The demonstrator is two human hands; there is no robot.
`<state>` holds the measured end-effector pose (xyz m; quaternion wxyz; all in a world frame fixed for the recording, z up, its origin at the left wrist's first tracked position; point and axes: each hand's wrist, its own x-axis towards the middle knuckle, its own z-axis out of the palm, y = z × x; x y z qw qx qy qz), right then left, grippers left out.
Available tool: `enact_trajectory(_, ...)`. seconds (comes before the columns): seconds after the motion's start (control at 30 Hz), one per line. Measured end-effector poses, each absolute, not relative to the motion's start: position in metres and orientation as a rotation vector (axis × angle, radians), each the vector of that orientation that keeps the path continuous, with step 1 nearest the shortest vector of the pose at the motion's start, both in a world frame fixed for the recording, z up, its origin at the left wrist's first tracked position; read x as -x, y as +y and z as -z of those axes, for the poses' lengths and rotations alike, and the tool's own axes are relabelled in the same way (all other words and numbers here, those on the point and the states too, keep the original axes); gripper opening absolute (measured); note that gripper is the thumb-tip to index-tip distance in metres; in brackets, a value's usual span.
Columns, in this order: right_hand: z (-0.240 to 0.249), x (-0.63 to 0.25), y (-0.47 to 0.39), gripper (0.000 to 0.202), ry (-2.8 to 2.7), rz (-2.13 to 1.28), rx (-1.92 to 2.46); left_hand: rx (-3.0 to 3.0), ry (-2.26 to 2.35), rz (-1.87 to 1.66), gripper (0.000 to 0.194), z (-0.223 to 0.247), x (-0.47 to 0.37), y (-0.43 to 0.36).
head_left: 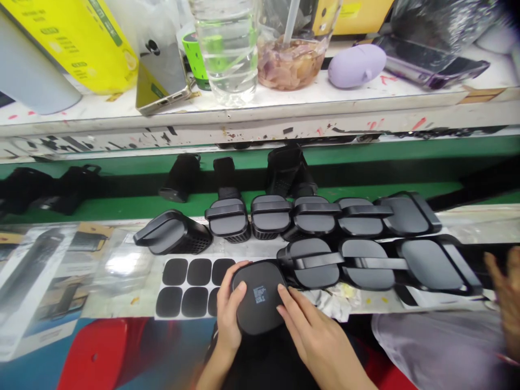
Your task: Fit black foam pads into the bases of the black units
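My left hand (229, 314) is closed around the left side of a black rounded-square device (248, 314), its thumb lying on the top face. That flat face is turned up and carries a small printed label (260, 294). The fingers of my right hand (312, 333) are held together, their tips pressing on the device's right edge. Just left of it lies a sheet of black rounded-square pads (197, 272), partly hidden by my left hand. Similar devices with strap handles stand to the right, among them a near one (317, 276).
More handled devices (271, 216) form a row behind, with black parts (181, 176) on the green strip. Plastic bags (125, 262) lie left, above a red stool (95, 352). A shelf holds a bottle (229, 54) and phone (162, 81). Another person's hand (507, 292) is at far right.
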<state>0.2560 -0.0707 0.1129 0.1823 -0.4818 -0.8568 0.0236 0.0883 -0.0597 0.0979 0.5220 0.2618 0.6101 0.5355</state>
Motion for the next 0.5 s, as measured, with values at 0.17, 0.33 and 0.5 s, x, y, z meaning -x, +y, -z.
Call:
enact_trajectory(0.17,-0.103,-0.266,-0.076,0.042,-2.068,-0.999,1.507,-0.610,1.344,-1.355,0.038,-0.088,-0.076,-0.057)
enact_trajectory(0.33,-0.066,-0.259,-0.080,0.066,-1.463,-1.715,1.738,-0.550,1.306,-1.358,0.036,-0.082,-0.068,-0.056)
enact_trajectory(0.5,-0.062,-0.257,-0.059,0.081,-1.128,-2.131,1.597,-0.716,1.323,-1.309,0.038,-0.090,-0.076,-0.070)
